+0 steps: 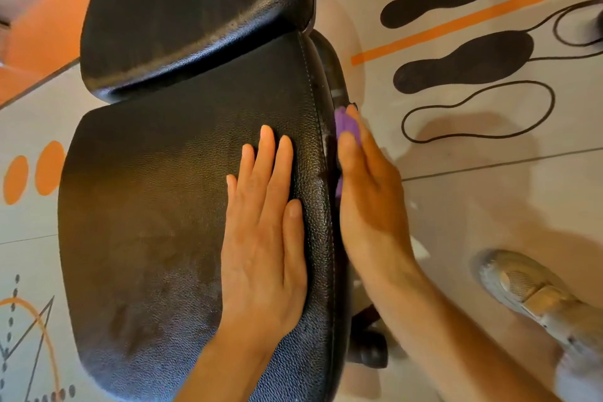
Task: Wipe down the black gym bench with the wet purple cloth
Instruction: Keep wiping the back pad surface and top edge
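**Cloth at the bench's right edge**

Here, seen from the head camera, the black gym bench [169,206] fills the middle of the picture, and everything else is placed from it. Its seat pad is nearest the camera; the back pad [182,19] adjoins the seat's far end, with a seam between them. The leather shows dull, smeared patches across the seat.

The left hand [264,225] lies flat on top of the seat, close to the bench's right edge, palm down, fingers straight and slightly spread, thumb alongside. It holds nothing.

The right hand [368,192] is against the bench's right side, just over the stitched edge, fingers straight and close together, pressing the purple cloth [346,124] onto the side wall of the seat. The cloth shows only as a bunched patch beyond the fingertips and a sliver beside the palm; the rest is hidden between hand and bench. Pale streaks run along the seam near the cloth.

Right of the bench, the pale floor [473,199] carries black footprint shapes [463,62], looping outlines and an orange stripe [473,15]. A grey shoe [525,284] stands on the floor, near the bench's near right corner. Left of the bench, orange ovals [32,170] mark the floor.
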The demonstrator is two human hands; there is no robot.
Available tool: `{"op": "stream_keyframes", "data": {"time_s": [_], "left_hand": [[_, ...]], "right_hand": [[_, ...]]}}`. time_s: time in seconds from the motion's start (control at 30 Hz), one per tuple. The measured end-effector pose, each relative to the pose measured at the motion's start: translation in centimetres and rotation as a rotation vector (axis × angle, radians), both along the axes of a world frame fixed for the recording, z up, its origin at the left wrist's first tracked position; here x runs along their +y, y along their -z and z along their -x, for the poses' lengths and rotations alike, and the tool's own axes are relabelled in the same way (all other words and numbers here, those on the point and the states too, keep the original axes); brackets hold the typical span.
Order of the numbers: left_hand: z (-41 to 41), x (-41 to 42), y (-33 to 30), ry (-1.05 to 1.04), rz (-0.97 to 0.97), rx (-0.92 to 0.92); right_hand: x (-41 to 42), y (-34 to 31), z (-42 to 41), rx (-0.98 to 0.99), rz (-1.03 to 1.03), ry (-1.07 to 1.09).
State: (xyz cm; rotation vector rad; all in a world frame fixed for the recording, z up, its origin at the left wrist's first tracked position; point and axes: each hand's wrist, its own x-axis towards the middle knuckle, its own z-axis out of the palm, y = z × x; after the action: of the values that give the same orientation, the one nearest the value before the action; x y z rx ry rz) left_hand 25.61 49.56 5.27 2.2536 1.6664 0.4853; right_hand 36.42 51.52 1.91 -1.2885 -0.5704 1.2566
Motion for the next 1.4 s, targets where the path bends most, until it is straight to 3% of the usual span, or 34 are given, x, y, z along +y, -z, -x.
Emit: {"op": "stream_keyframes", "data": {"time_s": [0.07,0.13,0.2,0.27,0.37,0.53,0.67,0.77,0.87,1.03,1.07,1.2,1.3,1.4], "left_hand": [[0.1,0.0,0.2,-0.008,0.023,0.011],[0.0,-0.1,0.3,-0.006,0.049,-0.015],[0.1,-0.1,0.2,-0.008,0.064,-0.027],[0.0,0.0,-0.1,0.001,0.071,-0.027],[0.0,0.1,-0.3,0.009,0.050,-0.016],[-0.1,0.1,-0.2,0.013,0.058,-0.018],[0.2,0.2,-0.3,0.022,0.043,0.011],[0.0,0.2,-0.1,0.019,0.053,0.014],[0.0,0.2,-0.3,0.013,0.064,-0.007],[0.0,0.5,-0.4,0.012,0.045,0.026],[-0.1,0.5,-0.3,0.011,0.047,0.035],[-0.3,0.5,-0.2,0.012,0.060,0.026],[-0.3,0.6,-0.6,0.016,0.065,0.022],[-0.2,0.6,-0.5,0.013,0.047,0.017]], "right_hand": [[-1.0,-0.2,-0.2,0.023,-0.006,-0.012],[-3.8,-1.6,1.2,-0.165,-0.029,-0.085],[-5.1,-2.8,1.8,-0.198,-0.061,-0.112],[-2.2,-1.7,0.9,-0.097,-0.116,-0.042],[2.8,-0.2,-1.0,0.050,0.029,-0.027],[-3.6,-1.5,0.9,-0.366,-0.280,-0.081],[2.4,-1.2,-0.2,-0.267,-0.094,-0.031],[-0.5,-1.4,0.4,-0.224,-0.110,-0.051],[-4.2,-2.0,0.7,-0.308,-0.195,-0.154],[2.7,-0.9,-1.6,-0.134,-0.051,-0.115],[1.7,-1.0,-1.1,-0.162,-0.061,-0.111],[-5.4,-0.4,1.4,-0.604,-0.260,-0.067],[0.0,-1.0,-0.1,-0.278,-0.190,-0.092],[2.3,-1.6,-0.5,-0.253,-0.183,-0.056]]}}
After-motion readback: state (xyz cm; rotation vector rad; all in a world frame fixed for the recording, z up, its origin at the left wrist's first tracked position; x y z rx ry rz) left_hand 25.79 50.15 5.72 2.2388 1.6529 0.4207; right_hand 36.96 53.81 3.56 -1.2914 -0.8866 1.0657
